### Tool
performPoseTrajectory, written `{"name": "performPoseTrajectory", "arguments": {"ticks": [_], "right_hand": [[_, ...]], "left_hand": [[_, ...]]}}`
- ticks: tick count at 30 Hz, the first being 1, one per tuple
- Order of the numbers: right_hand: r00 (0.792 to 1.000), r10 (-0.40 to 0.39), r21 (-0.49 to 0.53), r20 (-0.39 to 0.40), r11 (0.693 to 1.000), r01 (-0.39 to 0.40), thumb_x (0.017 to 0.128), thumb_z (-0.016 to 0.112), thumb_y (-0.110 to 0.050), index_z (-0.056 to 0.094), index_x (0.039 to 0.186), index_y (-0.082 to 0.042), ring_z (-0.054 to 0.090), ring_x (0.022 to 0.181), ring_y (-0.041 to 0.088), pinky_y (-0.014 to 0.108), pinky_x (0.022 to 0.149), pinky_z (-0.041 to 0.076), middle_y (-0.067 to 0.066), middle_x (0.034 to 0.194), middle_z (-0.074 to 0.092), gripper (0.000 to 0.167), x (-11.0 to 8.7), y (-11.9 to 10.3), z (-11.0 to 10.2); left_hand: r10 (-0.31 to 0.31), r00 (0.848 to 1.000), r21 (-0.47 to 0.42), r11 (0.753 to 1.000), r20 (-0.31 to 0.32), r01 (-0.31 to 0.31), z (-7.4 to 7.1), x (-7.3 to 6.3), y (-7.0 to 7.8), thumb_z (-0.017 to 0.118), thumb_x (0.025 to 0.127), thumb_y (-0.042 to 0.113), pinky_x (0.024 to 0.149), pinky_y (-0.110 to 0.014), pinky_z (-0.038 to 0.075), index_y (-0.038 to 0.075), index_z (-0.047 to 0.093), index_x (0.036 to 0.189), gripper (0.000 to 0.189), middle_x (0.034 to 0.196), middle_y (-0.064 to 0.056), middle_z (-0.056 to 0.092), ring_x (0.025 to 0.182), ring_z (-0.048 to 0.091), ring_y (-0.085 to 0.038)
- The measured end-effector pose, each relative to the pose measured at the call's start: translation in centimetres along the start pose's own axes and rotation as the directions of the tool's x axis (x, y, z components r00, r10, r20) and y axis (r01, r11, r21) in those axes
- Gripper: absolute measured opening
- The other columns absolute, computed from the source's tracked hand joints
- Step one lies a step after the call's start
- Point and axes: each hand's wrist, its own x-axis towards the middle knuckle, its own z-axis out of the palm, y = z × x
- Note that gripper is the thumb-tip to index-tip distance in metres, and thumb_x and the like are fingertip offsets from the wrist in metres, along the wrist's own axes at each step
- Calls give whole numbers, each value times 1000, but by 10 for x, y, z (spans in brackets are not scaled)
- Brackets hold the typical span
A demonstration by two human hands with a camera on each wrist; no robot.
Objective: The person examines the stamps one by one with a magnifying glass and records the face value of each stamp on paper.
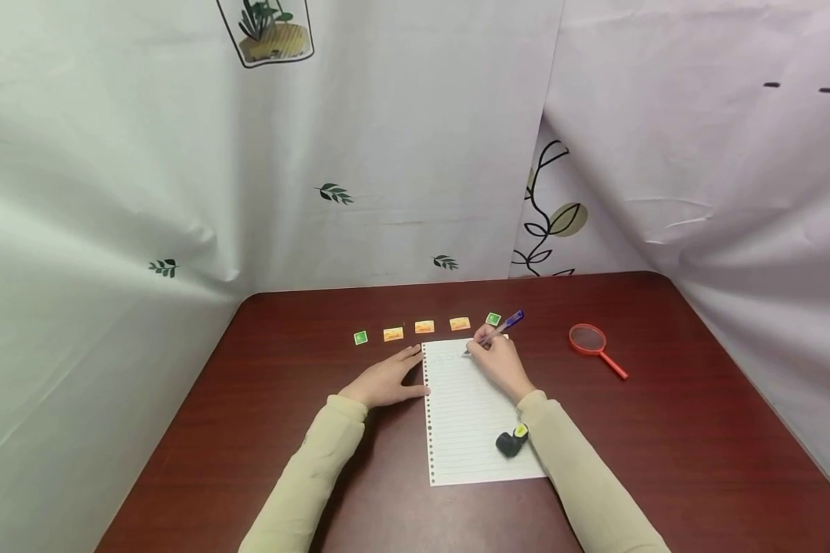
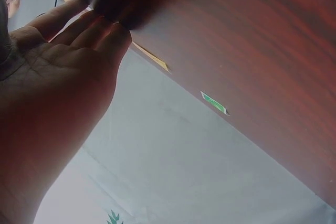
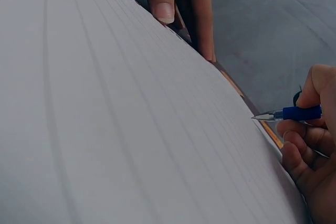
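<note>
A lined, hole-punched sheet of paper lies on the dark red table. My right hand pinches a blue pen near the top of the sheet, its tip at the upper lines where faint marks show. In the right wrist view, the pen's metal tip and blue grip stand clear of the curled fingers. My left hand rests at the sheet's left edge with fingers extended, thumb on the punched margin. The left wrist view shows its palm and straight fingers, with the fingertips in shadow.
Beyond the paper runs a row of small cards: a green one on the left, orange ones, and another green one. A red magnifying glass lies to the right. A small black object appears by my right sleeve.
</note>
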Motion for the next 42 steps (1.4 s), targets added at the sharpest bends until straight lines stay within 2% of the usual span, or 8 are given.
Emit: {"name": "performPoseTrajectory", "arguments": {"ticks": [7,14,25,29,35,40,42], "right_hand": [[1000,-19,11,-6,1000,19,88,65,-17,60,86,-12,50,69,19,34,66,39,2,73,59,8,3,-2,-1],[1000,19,-14,7,1000,-19,88,64,-20,60,86,-13,51,68,18,32,64,40,1,71,59,9,0,2,0],[1000,13,26,-11,1000,-13,87,64,-20,61,86,-15,52,70,21,34,67,40,2,73,60,6,3,4,0],[1000,28,69,-14,997,-27,88,64,-18,62,88,-13,52,73,22,35,70,41,4,77,61,5,2,3,-1],[1000,9,94,12,996,-10,90,67,-19,66,98,-13,54,81,20,34,77,43,4,88,64,10,1,0,-4],[998,-1,86,66,996,-5,95,66,-23,67,107,-17,60,91,19,37,85,47,3,99,69,14,1,0,-7],[997,-2,52,81,999,-2,96,65,-26,67,109,-20,63,99,19,39,90,48,2,107,71,14,1,-1,-11]], "left_hand": [[-4,1000,1,1000,-15,4,-1,1,-1,67,93,53,114,-43,36,11,37,157,83,165,-5,28,149,30,-23],[4,1000,3,1000,7,-4,1,0,-1,67,93,53,114,-43,36,10,36,157,83,165,-6,28,150,29,-24],[-2,1000,12,1000,-4,2,1,0,-1,67,93,53,115,-42,35,10,36,157,83,165,-6,28,150,29,-22],[6,1000,13,1000,-3,-6,1,-1,-1,67,93,52,114,-42,35,9,37,157,82,164,-7,28,150,29,-23],[3,1000,31,1000,5,-3,-1,-1,0,67,93,53,113,-43,36,9,37,157,83,164,-7,28,149,30,-23],[4,1000,34,999,5,-4,0,-1,-1,66,93,53,114,-42,36,11,36,157,83,164,-6,28,150,29,-22],[7,1000,28,1000,0,-7,0,-2,-2,67,93,53,114,-42,36,11,36,157,82,164,-6,28,150,29,-23]]}}
